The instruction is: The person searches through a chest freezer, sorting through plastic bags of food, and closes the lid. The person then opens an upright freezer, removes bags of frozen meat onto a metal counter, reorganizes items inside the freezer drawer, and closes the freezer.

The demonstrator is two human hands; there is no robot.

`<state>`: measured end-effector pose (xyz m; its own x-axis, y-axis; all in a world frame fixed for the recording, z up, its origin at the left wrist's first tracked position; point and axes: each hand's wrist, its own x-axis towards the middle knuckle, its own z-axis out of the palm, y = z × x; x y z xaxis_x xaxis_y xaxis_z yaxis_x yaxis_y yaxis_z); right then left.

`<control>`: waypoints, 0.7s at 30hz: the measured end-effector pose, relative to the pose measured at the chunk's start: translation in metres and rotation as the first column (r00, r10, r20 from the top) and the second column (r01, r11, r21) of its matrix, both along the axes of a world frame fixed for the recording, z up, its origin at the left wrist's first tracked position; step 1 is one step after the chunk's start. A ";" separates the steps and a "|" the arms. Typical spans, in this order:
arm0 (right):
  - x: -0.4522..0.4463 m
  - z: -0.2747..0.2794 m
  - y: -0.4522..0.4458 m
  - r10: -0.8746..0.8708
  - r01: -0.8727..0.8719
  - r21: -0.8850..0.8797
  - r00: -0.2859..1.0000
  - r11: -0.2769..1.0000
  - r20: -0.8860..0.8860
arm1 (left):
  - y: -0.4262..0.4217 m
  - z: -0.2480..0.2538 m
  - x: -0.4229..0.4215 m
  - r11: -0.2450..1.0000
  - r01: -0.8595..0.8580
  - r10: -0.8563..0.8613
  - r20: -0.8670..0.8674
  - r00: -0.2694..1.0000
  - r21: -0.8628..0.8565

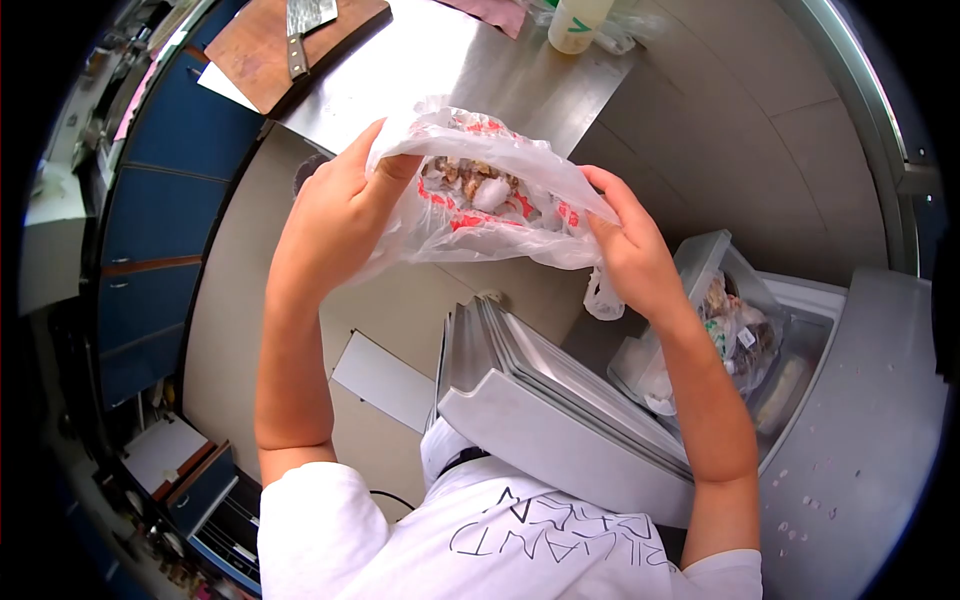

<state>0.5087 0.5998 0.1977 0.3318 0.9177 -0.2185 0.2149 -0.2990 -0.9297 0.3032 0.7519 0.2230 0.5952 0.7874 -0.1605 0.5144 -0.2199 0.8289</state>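
Head view: thin see-thru plastic bag [410, 235] w/ red print, crumpled, mouth pulled wide, up in the air b/w my hands. Inside: brown + whitish lumps [478, 188], looks like food, exact kind unclear. My L fingers [398, 168] are closed on the L rim, thumb inside the mouth; my R fingers [610, 190] pinch the R rim. A crumpled loop of bag hangs just by my R wrist.

Edges/room: steel worktop [430, 65] just beyond, its near edge partly behind the bag; chopping board [240, 50] w/ cleaver [298, 55] at its L end, bottle [578, 25] near the R corner. Bare floor [235, 330] L of my L arm, up to blue cabinets [160, 215]. R side's tight: pale door-like panel [570, 430] below the bag, clear bin [705, 250] of bagged stuff [745, 335] by my R forearm, grey appliance [860, 420] beyond.

Hidden: bag's underside + bottom of contents; R forearm covers pt of the bin. Cleaver + bottle cut off at top; far L is dark, blurry.
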 end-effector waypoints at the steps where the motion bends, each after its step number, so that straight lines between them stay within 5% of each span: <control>1: 0.001 -0.001 0.000 -0.002 0.002 -0.001 1.000 1.000 -0.001 | 0.001 0.000 0.002 1.000 0.004 -0.004 0.009 1.000 0.005; 7: 0.000 0.007 0.011 -0.108 0.107 -0.017 0.971 0.994 -0.215 | 0.013 0.010 0.017 0.999 -0.037 0.037 -0.073 0.997 0.013; 9: 0.002 0.006 0.013 -0.097 0.092 -0.033 0.965 0.995 -0.244 | 0.019 0.006 0.031 0.995 -0.025 0.023 0.021 1.000 0.100; 11: 0.006 0.001 0.012 -0.129 0.123 -0.040 0.963 0.992 -0.238 | 0.022 0.010 0.054 0.998 0.064 -0.064 0.057 0.996 0.010; 13: 0.008 -0.004 0.011 -0.150 0.144 -0.046 0.961 0.989 -0.233 | 0.014 0.024 0.083 0.927 0.309 -0.330 0.069 0.942 0.212; 17: 0.014 -0.009 0.000 -0.197 0.189 -0.054 0.948 0.980 -0.251 | -0.011 0.023 0.101 0.926 0.377 -0.374 0.155 0.914 0.013; 19: 0.018 -0.010 -0.003 -0.216 0.210 -0.050 0.944 0.976 -0.249 | 0.009 0.006 0.081 0.913 0.243 -0.312 0.179 0.933 0.328; 21: 0.016 -0.013 -0.002 -0.171 0.179 0.004 0.945 0.984 -0.280 | 0.013 0.014 0.061 0.979 0.130 -0.099 0.188 0.977 -0.158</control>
